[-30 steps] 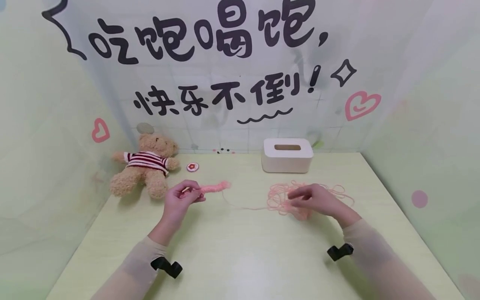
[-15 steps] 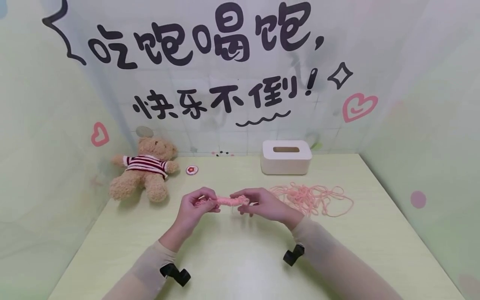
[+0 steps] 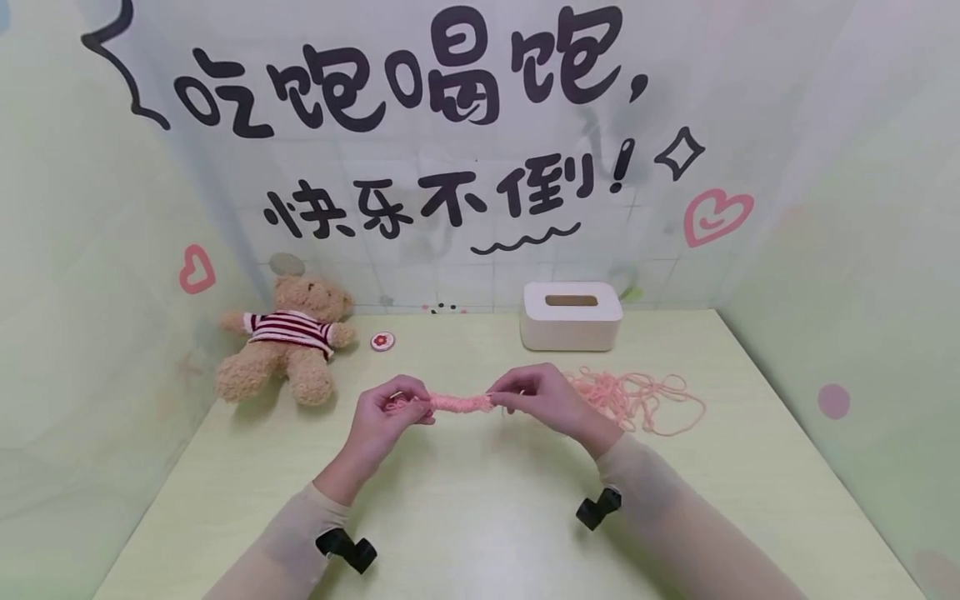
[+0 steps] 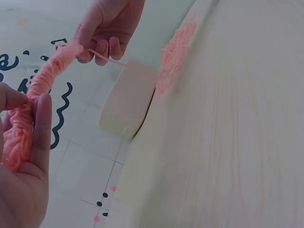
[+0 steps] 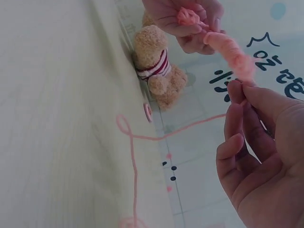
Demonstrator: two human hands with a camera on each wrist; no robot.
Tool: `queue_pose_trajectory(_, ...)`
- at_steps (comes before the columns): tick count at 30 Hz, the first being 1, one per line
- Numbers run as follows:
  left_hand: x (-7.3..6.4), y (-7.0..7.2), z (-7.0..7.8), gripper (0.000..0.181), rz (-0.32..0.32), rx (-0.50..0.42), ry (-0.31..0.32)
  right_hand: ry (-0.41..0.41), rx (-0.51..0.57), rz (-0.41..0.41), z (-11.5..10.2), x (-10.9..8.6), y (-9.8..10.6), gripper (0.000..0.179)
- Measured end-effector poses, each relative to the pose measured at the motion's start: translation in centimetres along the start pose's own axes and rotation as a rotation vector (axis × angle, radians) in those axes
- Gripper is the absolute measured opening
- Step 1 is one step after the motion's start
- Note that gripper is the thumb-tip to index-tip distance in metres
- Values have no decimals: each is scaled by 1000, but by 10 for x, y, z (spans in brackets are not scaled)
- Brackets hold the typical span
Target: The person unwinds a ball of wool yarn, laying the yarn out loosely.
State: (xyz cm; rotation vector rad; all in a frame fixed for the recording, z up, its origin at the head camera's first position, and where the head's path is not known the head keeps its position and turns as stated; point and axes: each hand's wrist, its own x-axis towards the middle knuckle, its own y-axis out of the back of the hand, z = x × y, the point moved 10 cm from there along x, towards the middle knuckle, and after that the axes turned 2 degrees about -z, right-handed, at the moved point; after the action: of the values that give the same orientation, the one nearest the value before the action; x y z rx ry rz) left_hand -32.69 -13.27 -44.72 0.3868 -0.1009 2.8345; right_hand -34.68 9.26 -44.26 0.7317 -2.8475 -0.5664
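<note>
Held over the table (image 3: 480, 517), the pink roll (image 3: 461, 404) ran 9-to-3 o'clock: L hand (image 3: 387, 408) pinched it toward 9, R hand (image 3: 552, 406) pinched its 3 o'clock tip, w/ loose pile (image 3: 637, 400) just beyond.

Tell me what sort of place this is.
Probably a decorated booth, perhaps for crafts: printed walls on three sides of a pale table, which bears a teddy bear and loose pink yarn.
</note>
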Motion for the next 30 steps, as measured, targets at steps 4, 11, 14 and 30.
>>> queue_pose_trajectory(4,0,17,-3,14,85,37,-3,-41,15,65,11,-9,21,20)
queue_pose_trajectory(11,-3,37,-8,16,146,17,-3,-69,-13,125,28,-20,51,21)
queue_pose_trajectory(14,-5,41,-8,16,145,23,1,-100,-29,141,36,-21,65,26)
queue_pose_trajectory(30,-14,74,0,8,361,-129,-68,-304,-170,326,98,-19,139,27)
